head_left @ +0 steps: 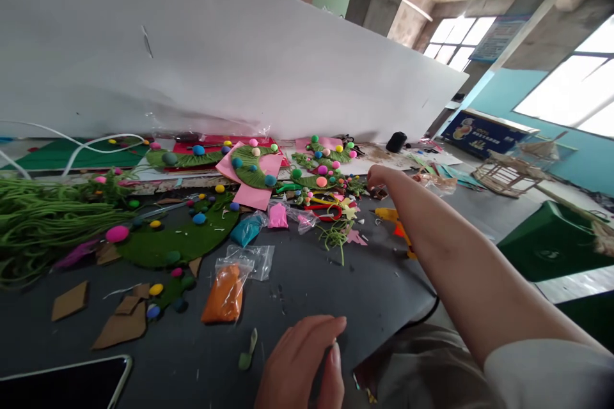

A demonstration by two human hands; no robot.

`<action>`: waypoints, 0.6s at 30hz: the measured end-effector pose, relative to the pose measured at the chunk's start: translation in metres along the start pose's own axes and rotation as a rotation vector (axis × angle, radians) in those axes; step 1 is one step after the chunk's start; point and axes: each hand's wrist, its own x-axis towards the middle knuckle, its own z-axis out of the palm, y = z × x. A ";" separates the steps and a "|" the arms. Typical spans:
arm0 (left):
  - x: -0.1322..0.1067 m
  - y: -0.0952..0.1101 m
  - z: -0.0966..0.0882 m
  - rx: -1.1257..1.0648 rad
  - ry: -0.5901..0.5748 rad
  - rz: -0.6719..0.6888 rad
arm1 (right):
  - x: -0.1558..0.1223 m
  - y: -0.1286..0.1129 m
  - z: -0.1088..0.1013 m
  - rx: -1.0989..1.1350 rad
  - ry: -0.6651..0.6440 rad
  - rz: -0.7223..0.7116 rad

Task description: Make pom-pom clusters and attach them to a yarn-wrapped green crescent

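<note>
The left hand is low in the middle of my view, its fingers bent together and the thumb only a narrow gap from the forefinger — I cannot tell whether something tiny sits between them. The right hand reaches far across the dark table, with fingers curled and tips hidden from me, so I cannot tell what it holds, if anything. It is at the back, just beside a cluster of small leaves and flowers. Partly behind the right forearm, a yellow glue gun lies on the tabletop; left of it I see a pink paper shape and a tool with red handles. Near the left hand lie a small green scrap and a clear bag of orange clay, with blue and pink bags farther back. Farther left I find a green crescent dotted with colored balls, cardboard pieces, a heap of green strands and, in the near corner, a phone. A white board stands behind the table — and a green bin is off to the right.
</note>
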 end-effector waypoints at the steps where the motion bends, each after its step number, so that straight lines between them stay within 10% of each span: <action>1: 0.001 0.002 -0.003 -0.013 -0.015 -0.015 | -0.004 0.003 -0.003 -0.005 0.012 0.013; 10: 0.010 0.019 -0.016 -0.055 -0.023 -0.153 | -0.103 -0.020 -0.069 0.174 0.248 -0.307; 13: 0.007 0.014 -0.015 -0.034 0.078 -0.186 | -0.162 -0.053 -0.042 0.290 0.207 -0.626; 18: 0.007 0.006 -0.008 -0.067 0.178 -0.217 | -0.229 -0.092 0.059 0.530 0.261 -1.057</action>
